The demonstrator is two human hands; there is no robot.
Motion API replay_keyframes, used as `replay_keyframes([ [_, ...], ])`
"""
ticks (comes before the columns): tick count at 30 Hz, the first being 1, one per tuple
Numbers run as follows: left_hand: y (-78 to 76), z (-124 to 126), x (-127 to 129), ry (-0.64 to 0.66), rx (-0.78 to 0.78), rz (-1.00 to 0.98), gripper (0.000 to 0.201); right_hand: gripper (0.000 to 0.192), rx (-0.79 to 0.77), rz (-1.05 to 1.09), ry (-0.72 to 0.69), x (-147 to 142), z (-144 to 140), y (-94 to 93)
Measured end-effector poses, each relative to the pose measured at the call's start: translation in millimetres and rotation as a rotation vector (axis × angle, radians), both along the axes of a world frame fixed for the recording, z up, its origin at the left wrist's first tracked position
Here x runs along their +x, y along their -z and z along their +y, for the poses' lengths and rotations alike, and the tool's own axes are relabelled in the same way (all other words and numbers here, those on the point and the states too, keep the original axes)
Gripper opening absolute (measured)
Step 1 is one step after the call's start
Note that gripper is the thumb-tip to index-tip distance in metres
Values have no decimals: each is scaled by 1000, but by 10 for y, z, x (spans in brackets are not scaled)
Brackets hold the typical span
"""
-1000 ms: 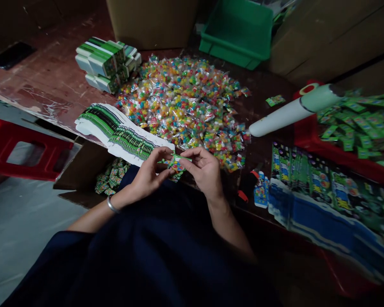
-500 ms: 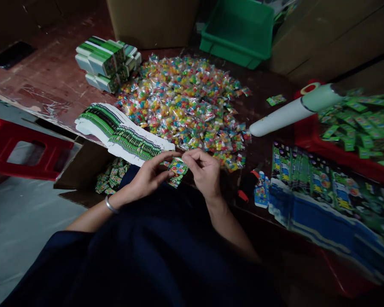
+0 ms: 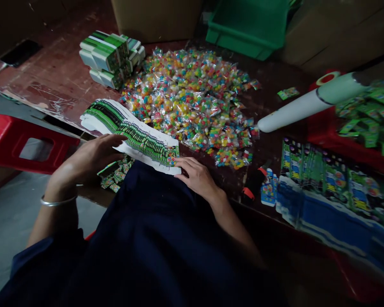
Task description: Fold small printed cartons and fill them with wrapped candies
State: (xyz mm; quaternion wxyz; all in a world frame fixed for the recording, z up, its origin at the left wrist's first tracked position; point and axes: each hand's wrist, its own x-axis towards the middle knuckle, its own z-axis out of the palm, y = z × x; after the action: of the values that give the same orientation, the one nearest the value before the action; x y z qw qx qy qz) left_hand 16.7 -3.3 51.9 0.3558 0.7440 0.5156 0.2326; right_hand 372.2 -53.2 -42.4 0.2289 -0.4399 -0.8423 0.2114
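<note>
The fanned row of flat green-and-white printed cardboard sleeves (image 3: 131, 134) lies on the dark wooden tabletop (image 3: 51, 85), its long axis running from upper left to lower right at frame centre. The left hand (image 3: 89, 157), fingers spread, rests against its near edge at mid-length. The right hand (image 3: 195, 177), fingers loosely extended, touches the lower-right end and holds nothing.

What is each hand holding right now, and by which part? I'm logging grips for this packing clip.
Neither hand grips anything. The left hand lies open over the fanned row of flat green cartons, near its middle; the right hand rests fingertips at its near end.
</note>
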Motion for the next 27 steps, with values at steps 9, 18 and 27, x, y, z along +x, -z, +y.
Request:
replay_keyframes([
  [9,516,-45,896,96,-594,-566,38,22,150,154,118,76,-57,19],
  [18,674,-102,1531,-80,-794,-1127,47,25,346,325,267,-133,-412,-128],
  [27,353,-153,1476,277,-799,-905,49,64,-86,449,197,-42,-377,-406],
])
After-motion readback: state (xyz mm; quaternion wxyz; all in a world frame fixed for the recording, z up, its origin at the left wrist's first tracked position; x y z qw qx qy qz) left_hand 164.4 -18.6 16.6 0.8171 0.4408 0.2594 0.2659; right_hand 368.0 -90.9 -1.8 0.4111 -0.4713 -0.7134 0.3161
